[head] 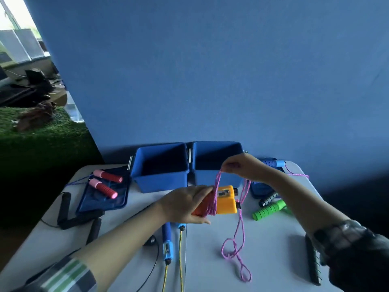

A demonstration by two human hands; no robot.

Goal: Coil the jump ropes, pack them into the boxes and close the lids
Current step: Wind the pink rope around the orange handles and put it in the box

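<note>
Pink rope pinched by R hand, L hand grips handles.

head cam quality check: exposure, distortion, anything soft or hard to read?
Head view: dim and blue-tinted overall; the window at top left is blown out. Wide-angle bending curves the table edges. The box interiors are dark, contents unreadable. Mild softness on the right hand pinching the pink rope; the left hand gripping the orange handles is sharper. Black handles at left merge into shadow.

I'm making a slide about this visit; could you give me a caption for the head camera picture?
Left hand grips orange handles while right hand winds pink rope around them, before two open blue boxes.
</note>
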